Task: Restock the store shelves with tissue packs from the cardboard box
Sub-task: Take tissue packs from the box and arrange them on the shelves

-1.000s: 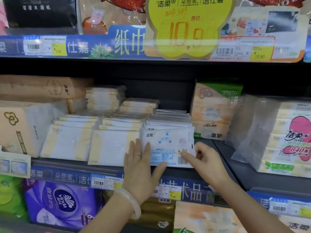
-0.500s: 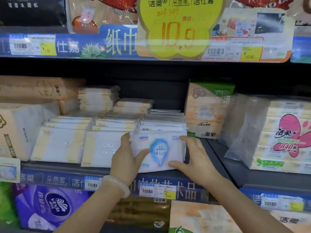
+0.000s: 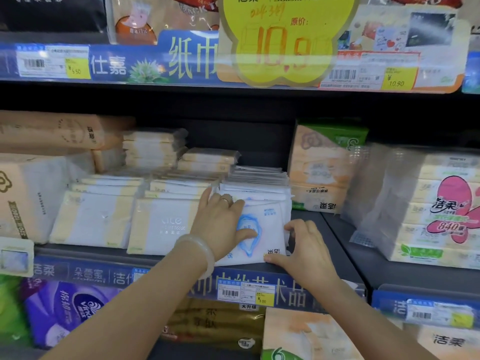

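A white tissue pack (image 3: 271,231) with a blue logo lies at the front of a stack of the same packs (image 3: 257,178) on the middle shelf (image 3: 335,245). My left hand (image 3: 220,224) rests on its left half. The fingers lie flat over the pack's top edge and the thumb presses the blue logo. My right hand (image 3: 304,245) holds the pack's lower right corner, thumb along the bottom edge and fingers curled at the right side. The cardboard box is out of view.
Rows of white-and-yellow tissue packs (image 3: 166,224) fill the shelf to the left. Large tissue bundles (image 3: 441,209) stand to the right and a beige-green pack (image 3: 322,167) behind. A yellow price sign (image 3: 283,40) hangs from the upper shelf. Purple and gold packs (image 3: 67,310) sit below.
The pack went from barcode side up to logo side up and now lies further back on the stack. My left hand slid up onto it and my right hand moved to its lower right corner.
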